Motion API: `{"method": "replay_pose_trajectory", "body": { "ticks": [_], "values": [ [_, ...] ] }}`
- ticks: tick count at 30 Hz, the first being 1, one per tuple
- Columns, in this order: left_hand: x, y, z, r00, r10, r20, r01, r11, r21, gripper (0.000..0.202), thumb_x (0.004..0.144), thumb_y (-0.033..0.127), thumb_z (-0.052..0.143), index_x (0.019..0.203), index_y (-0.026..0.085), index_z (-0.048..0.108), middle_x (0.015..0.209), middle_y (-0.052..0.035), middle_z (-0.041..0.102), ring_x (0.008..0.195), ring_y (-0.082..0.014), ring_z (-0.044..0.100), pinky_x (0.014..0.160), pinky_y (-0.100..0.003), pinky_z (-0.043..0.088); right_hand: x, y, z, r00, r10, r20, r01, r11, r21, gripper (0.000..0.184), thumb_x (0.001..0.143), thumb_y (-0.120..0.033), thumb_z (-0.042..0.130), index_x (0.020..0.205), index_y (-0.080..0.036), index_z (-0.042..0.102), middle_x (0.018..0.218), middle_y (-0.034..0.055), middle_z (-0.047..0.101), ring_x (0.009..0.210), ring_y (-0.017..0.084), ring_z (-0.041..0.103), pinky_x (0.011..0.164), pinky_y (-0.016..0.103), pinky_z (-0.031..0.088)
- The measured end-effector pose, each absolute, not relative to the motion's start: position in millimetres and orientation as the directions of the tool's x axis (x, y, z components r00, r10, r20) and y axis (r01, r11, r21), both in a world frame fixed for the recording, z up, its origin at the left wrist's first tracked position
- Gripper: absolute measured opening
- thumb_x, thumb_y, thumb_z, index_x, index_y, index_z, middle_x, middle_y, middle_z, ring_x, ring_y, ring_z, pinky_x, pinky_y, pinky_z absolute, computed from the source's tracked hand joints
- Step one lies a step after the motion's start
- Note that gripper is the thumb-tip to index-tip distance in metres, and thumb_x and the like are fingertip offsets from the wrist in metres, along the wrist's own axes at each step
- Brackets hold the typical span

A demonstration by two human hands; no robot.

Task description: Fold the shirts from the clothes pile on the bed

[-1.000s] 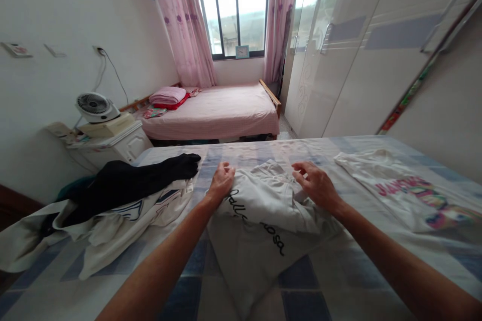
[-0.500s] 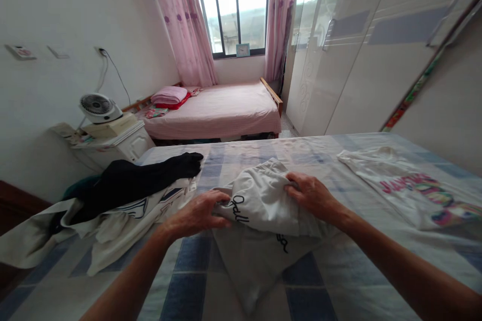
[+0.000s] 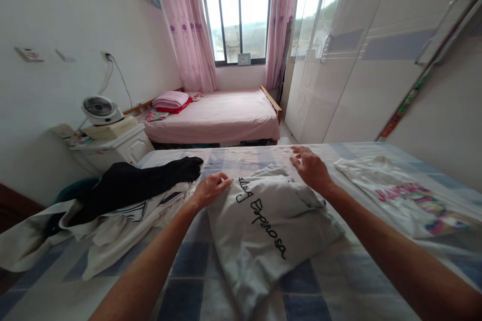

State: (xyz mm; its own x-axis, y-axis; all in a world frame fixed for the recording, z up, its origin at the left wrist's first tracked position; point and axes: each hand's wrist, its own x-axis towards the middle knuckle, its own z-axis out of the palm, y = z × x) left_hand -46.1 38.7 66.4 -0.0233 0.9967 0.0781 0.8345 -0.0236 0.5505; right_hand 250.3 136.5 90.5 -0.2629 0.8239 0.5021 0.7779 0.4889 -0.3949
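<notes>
A light grey garment with black script lettering [image 3: 263,220] lies on the blue-and-white checked bedspread [image 3: 192,271] in front of me. My left hand [image 3: 210,189] is closed on the garment's upper left corner, pinching the cloth. My right hand [image 3: 309,166] hovers over the garment's far right edge with its fingers spread, holding nothing. The lettering runs diagonally across the flat part of the cloth.
A heap of white and black clothes [image 3: 124,185] lies to the left on the bed. A white T-shirt with a coloured print [image 3: 406,195] is spread out on the right. Beyond are a pink bed [image 3: 222,115], a bedside cabinet with a fan [image 3: 100,110] and white wardrobe doors [image 3: 357,60].
The bunched upper part of the grey garment has been laid out flat, showing more of the lettering. My right hand let go and lifted away; my left hand moved up to the corner.
</notes>
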Motion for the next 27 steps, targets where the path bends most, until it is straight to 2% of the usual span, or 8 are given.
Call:
{"method": "replay_pose_trajectory", "body": {
  "ticks": [3, 6, 8, 10, 13, 18, 22, 27],
  "values": [
    [-58, 33, 60, -0.002, 0.999, 0.035, 0.798, -0.02, 0.603, 0.044, 0.08, 0.055, 0.047, 0.093, 0.018, 0.067, 0.072, -0.0009, 0.064, 0.068, -0.0158, 0.056, 0.061, -0.023, 0.038, 247, 84, 80, -0.426, 0.728, 0.536, 0.698, 0.642, -0.317, 0.026, 0.089, -0.024, 0.041, 0.109, -0.017, 0.056, 0.109, 0.0113, 0.061, 0.1, 0.023, 0.055, 0.087, 0.037, 0.041],
    [-72, 28, 55, -0.04, 0.999, 0.028, 0.773, 0.013, 0.634, 0.049, 0.077, 0.057, 0.049, 0.099, 0.016, 0.067, 0.074, -0.0016, 0.064, 0.069, -0.0166, 0.057, 0.061, -0.024, 0.039, 238, 14, 75, -0.686, 0.589, 0.427, 0.485, 0.808, -0.334, 0.016, 0.091, -0.023, 0.042, 0.095, -0.021, 0.057, 0.097, 0.0066, 0.062, 0.094, 0.019, 0.054, 0.086, 0.034, 0.04],
    [-78, 25, 54, -0.037, 0.999, 0.011, 0.766, 0.021, 0.643, 0.053, 0.076, 0.057, 0.051, 0.103, 0.014, 0.066, 0.075, -0.0029, 0.064, 0.069, -0.0173, 0.057, 0.062, -0.025, 0.04, 228, -27, 72, -0.822, 0.471, 0.32, 0.359, 0.865, -0.35, 0.012, 0.089, -0.027, 0.049, 0.097, -0.022, 0.057, 0.099, 0.004, 0.062, 0.094, 0.017, 0.053, 0.086, 0.033, 0.038],
    [-82, 22, 55, -0.005, 1.0, -0.005, 0.75, 0.007, 0.662, 0.058, 0.075, 0.057, 0.052, 0.109, 0.012, 0.065, 0.08, -0.0047, 0.065, 0.072, -0.0182, 0.057, 0.065, -0.026, 0.042, 215, -55, 69, -0.886, 0.4, 0.234, 0.308, 0.885, -0.349, 0.027, 0.082, -0.036, 0.06, 0.104, -0.022, 0.056, 0.105, 0.0038, 0.061, 0.097, 0.019, 0.052, 0.089, 0.035, 0.037],
    [-84, 17, 59, -0.003, 1.0, -0.015, 0.726, 0.013, 0.687, 0.062, 0.07, 0.055, 0.059, 0.115, 0.013, 0.063, 0.085, -0.0061, 0.065, 0.074, -0.019, 0.057, 0.067, -0.028, 0.043, 196, -74, 63, -0.898, 0.414, 0.147, 0.362, 0.887, -0.288, 0.049, 0.071, -0.046, 0.068, 0.109, -0.019, 0.055, 0.108, 0.0069, 0.06, 0.098, 0.023, 0.051, 0.088, 0.039, 0.037],
    [-87, 8, 61, 0.077, 0.992, -0.1, 0.574, 0.037, 0.818, 0.061, 0.062, 0.04, 0.07, 0.116, 0.012, 0.063, 0.085, -0.0054, 0.065, 0.072, -0.0171, 0.057, 0.066, -0.027, 0.043, 179, -84, 51, -0.864, 0.485, 0.136, 0.475, 0.874, -0.103, 0.034, 0.077, -0.031, 0.061, 0.106, -0.014, 0.058, 0.104, 0.0113, 0.061, 0.094, 0.026, 0.053, 0.081, 0.04, 0.04],
    [-85, 8, 57, 0.107, 0.98, -0.167, 0.39, 0.113, 0.914, 0.057, 0.061, 0.036, 0.07, 0.11, 0.009, 0.062, 0.081, -0.0045, 0.067, 0.07, -0.0161, 0.058, 0.065, -0.027, 0.042, 179, -92, 39, -0.851, 0.474, 0.225, 0.491, 0.871, 0.024, 0.039, 0.079, -0.024, 0.059, 0.116, -0.011, 0.056, 0.114, 0.0145, 0.061, 0.1, 0.028, 0.054, 0.083, 0.04, 0.041],
    [-84, 9, 54, 0.058, 0.995, -0.083, 0.215, 0.069, 0.974, 0.053, 0.061, 0.036, 0.072, 0.107, 0.01, 0.063, 0.089, -0.0054, 0.068, 0.08, -0.0178, 0.06, 0.074, -0.028, 0.042, 182, -98, 29, -0.845, 0.457, 0.277, 0.502, 0.857, 0.119, 0.028, 0.082, -0.015, 0.056, 0.109, -0.012, 0.061, 0.113, 0.0134, 0.063, 0.1, 0.026, 0.058, 0.082, 0.038, 0.044]
  ]
}}
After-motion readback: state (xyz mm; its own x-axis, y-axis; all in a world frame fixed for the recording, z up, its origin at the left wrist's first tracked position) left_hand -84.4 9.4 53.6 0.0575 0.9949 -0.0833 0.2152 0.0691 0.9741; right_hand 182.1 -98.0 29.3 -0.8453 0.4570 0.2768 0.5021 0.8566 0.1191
